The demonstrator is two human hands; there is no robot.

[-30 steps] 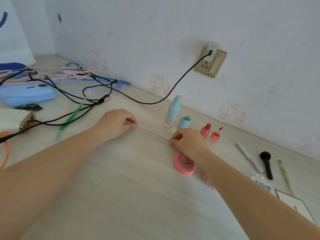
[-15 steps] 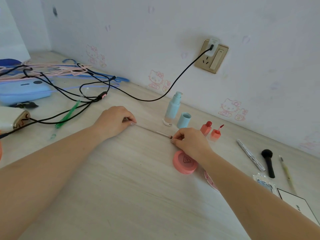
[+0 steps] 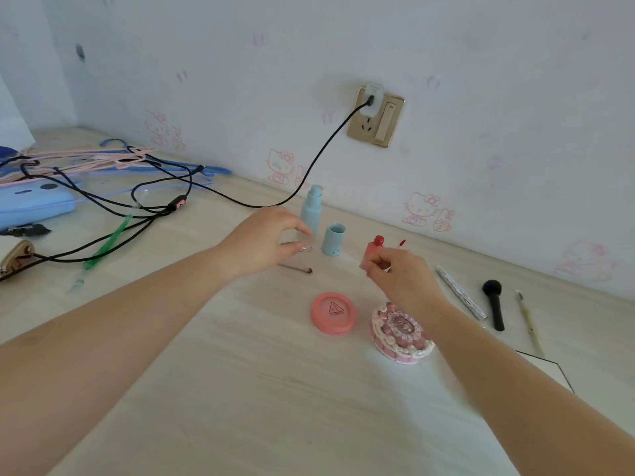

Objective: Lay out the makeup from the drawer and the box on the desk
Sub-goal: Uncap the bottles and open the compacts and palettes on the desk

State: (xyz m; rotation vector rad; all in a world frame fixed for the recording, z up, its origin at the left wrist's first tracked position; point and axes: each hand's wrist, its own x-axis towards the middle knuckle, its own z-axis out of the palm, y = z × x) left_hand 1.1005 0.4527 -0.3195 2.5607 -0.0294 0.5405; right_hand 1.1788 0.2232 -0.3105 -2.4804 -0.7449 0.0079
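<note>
I've let go of the thin brown-tipped makeup brush; it now lies on the pale wooden desk, at twelve o'clock from the round coral compact. My left hand hovers spread; my right hand, loosely curled, holds nothing I can see. One more piece laid out.

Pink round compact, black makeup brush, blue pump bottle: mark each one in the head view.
pink round compact [image 3: 332,312], head view, on the middle of its lid, by the triangle logo.
black makeup brush [image 3: 496,311], head view, on its handle, below the rounded head.
blue pump bottle [image 3: 311,210], head view, on its body, below the pump.
</note>
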